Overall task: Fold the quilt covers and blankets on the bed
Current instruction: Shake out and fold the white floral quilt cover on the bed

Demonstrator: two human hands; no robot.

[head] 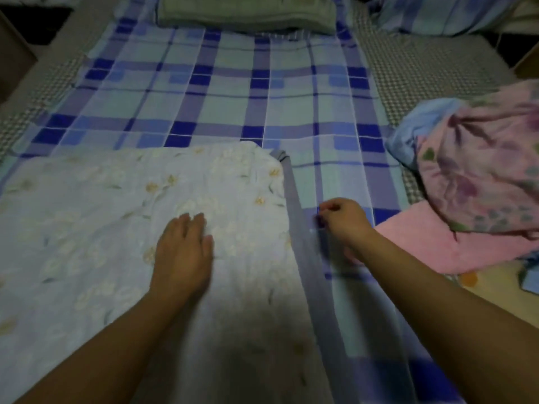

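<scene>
We note the pale floral quilt cover (122, 217) lying flat on the near left of the bed, on top of the blue plaid sheet (221, 91). Its long axis seems to run left to right across the bed; its far right corner points toward the headboard end, and its grey-edged right side runs back toward us. Our left hand (182, 246) lies flat on the cover, fingers straight and close together, pressing and holding nothing. Our right hand (339, 218) sits just beside the grey edge, fingers curled; it looks to be pinching cloth there, but motion blur leaves us unsure whether that is the cover's edge or the plaid sheet. Risks, as we judge them: pinching the sheet by mistake would drag the bedding up with the fold; a lift without the left hand anchoring could skew the layers and leave a crooked edge. A crumpled pink floral cover (478, 170) waits on the right over a pink blanket (437, 243), and a folded green blanket (248, 13) rests at the far end.
</scene>
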